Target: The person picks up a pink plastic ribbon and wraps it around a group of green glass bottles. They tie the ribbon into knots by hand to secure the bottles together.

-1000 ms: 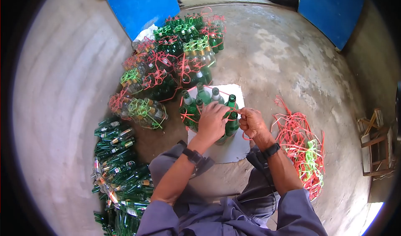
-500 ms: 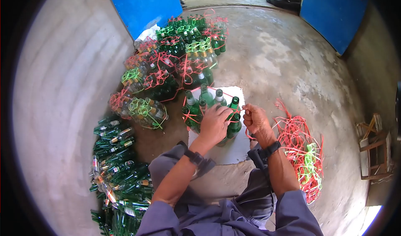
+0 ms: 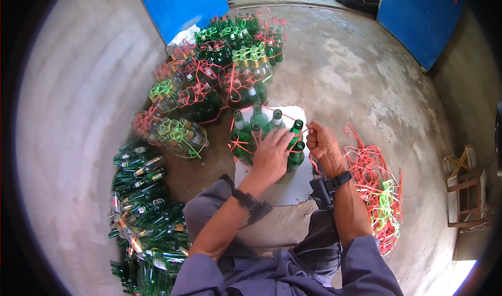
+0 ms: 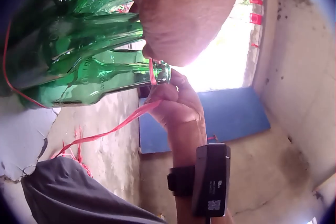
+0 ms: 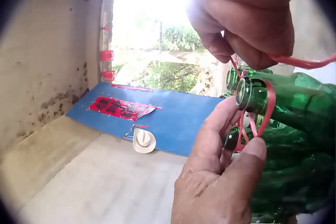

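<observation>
A cluster of green glass bottles (image 3: pixel 257 115) stands upright on a white board (image 3: pixel 290 191), with red plastic strap (image 5: pixel 270 103) running round and between the necks. My left hand (image 3: pixel 271 155) reaches over the cluster. In the right wrist view, its thumb and index finger pinch the strap beside a nearby bottle neck (image 5: pixel 254 94), which the strap loops around. Just right of the bottles, my right hand (image 3: pixel 322 141) has its fingers curled and grips the strap, which stretches from the necks. A loose strap tail (image 4: pixel 113 130) hangs below that hand in the left wrist view.
Tied bottle bundles (image 3: pixel 183 136) stand beyond and to the left. Many loose green bottles (image 3: pixel 149 202) lie piled at the left. A heap of red and green strap (image 3: pixel 374 181) lies on the floor at right, near a wooden frame (image 3: pixel 465 191). Blue doors (image 3: pixel 413 24) flank the doorway.
My right hand has moved a little right and away from the bottles, drawing the strap out. The left hand stays over the necks, its fingers shifted slightly.
</observation>
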Demonstrator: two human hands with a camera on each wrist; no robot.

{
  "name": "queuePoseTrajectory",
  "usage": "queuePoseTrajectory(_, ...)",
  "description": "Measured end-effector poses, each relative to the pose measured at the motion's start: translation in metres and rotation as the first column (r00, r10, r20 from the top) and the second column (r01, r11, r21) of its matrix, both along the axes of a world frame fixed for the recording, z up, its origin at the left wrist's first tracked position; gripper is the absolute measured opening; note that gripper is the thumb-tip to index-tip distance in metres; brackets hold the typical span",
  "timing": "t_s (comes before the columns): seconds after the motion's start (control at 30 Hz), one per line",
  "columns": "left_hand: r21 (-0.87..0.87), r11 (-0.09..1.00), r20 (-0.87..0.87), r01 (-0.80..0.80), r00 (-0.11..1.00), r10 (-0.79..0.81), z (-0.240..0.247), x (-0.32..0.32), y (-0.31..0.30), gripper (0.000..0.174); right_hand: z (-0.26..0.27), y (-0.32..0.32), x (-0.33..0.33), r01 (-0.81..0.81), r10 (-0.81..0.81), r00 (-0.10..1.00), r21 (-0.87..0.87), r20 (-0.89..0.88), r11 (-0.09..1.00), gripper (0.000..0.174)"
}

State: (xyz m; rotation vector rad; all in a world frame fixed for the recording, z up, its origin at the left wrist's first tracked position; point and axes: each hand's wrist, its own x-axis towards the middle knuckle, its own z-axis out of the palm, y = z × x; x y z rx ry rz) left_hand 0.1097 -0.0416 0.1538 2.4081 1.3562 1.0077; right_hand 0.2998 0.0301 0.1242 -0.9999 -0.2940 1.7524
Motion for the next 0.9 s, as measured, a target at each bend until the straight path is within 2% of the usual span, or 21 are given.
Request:
queuePoseTrajectory(0.07, -0.167, 0.985, 0.115, -0.041, 0.992, 0.061, 0.001, 0.000, -0.003, 0.055, 0.005, -0.004, -0.002, 0.018, -0.018, 1.000, 0.001, 0.016, 1.000, 0.013)
queuePoseTrajectory(0.1, -0.168, 0.985, 0.119, -0.040, 0.991, 0.061, 0.000, -0.001, -0.003, 0.055, 0.011, -0.007, -0.004, 0.036, -0.036, 0.999, 0.005, 0.029, 0.999, 0.013)
queuePoseTrajectory(0.13, -0.117, 0.993, 0.092, -0.033, 0.995, 0.044, -0.001, -0.002, -0.002, 0.057, 0.017, -0.011, -0.005, 0.036, -0.036, 0.999, 0.005, 0.034, 0.999, 0.013)
queuePoseTrajectory(0.2, -0.065, 0.997, 0.072, -0.028, 0.997, 0.033, -0.003, -0.003, 0.000, 0.059, 0.031, -0.020, -0.007, -0.015, -0.009, 0.975, 0.102, 0.224, 0.995, 0.014)
queuePoseTrajectory(0.23, -0.013, 0.999, 0.091, -0.032, 0.995, 0.033, -0.006, -0.003, 0.000, 0.061, 0.034, -0.022, -0.010, -0.018, -0.005, 0.973, 0.100, 0.230, 0.995, 0.014)
queuePoseTrajectory(0.27, 0.039, 0.999, 0.109, -0.037, 0.994, 0.033, -0.009, -0.003, 0.000, 0.064, 0.037, -0.024, -0.013, -0.007, -0.035, 0.949, 0.133, 0.313, 0.991, 0.015)
queuePoseTrajectory(0.3, 0.039, 0.998, 0.114, -0.040, 0.993, 0.035, -0.010, -0.003, 0.000, 0.064, 0.039, -0.025, -0.016, 0.001, -0.068, 0.917, 0.169, 0.393, 0.986, 0.016)
queuePoseTrajectory(0.4, 0.017, 1.000, 0.116, -0.024, 0.993, 0.022, -0.010, -0.006, 0.001, 0.068, 0.036, -0.024, -0.022, -0.033, -0.074, 0.887, 0.222, 0.456, 0.974, 0.015)
queuePoseTrajectory(0.43, -0.005, 1.000, 0.134, -0.018, 0.991, 0.018, -0.012, -0.006, 0.000, 0.068, 0.034, -0.023, -0.023, -0.036, -0.072, 0.887, 0.222, 0.456, 0.974, 0.015)
queuePoseTrajectory(0.5, -0.028, 1.000, 0.153, -0.011, 0.988, 0.016, -0.014, -0.007, 0.000, 0.068, 0.032, -0.022, -0.022, 0.035, -0.104, 0.937, 0.206, 0.335, 0.978, 0.013)
queuePoseTrajectory(0.57, 0.025, 1.000, 0.138, -0.015, 0.990, 0.012, -0.016, -0.007, 0.001, 0.069, 0.031, -0.024, -0.020, 0.034, -0.102, 0.941, 0.209, 0.322, 0.977, 0.012)
queuePoseTrajectory(0.7, 0.016, 1.000, 0.134, -0.009, 0.991, 0.007, -0.010, -0.009, -0.006, 0.069, 0.036, -0.031, -0.023, 0.043, -0.118, 0.930, 0.216, 0.347, 0.975, 0.014)
queuePoseTrajectory(0.73, 0.003, 1.000, 0.189, -0.030, 0.981, 0.029, -0.009, -0.009, -0.010, 0.065, 0.036, -0.032, -0.023, 0.045, -0.120, 0.930, 0.216, 0.346, 0.975, 0.014)
queuePoseTrajectory(0.8, -0.010, 0.999, 0.240, -0.051, 0.969, 0.052, -0.002, -0.008, -0.020, 0.062, 0.038, -0.035, -0.023, -0.022, -0.117, 0.854, 0.259, 0.508, 0.966, 0.018)
queuePoseTrajectory(0.83, 0.074, 0.994, 0.147, -0.077, 0.987, 0.066, 0.008, -0.006, -0.027, 0.058, 0.039, -0.037, -0.021, -0.022, -0.116, 0.856, 0.259, 0.504, 0.966, 0.018)
queuePoseTrajectory(0.87, 0.160, 0.983, 0.054, -0.095, 0.995, 0.087, 0.013, -0.004, -0.033, 0.053, 0.041, -0.040, -0.017, -0.077, -0.106, 0.789, 0.269, 0.605, 0.960, 0.021)
queuePoseTrajectory(0.9, 0.160, 0.983, 0.052, -0.095, 0.995, 0.087, 0.011, 0.000, -0.038, 0.053, 0.043, -0.042, -0.014, -0.132, -0.100, 0.710, 0.271, 0.697, 0.953, 0.024)
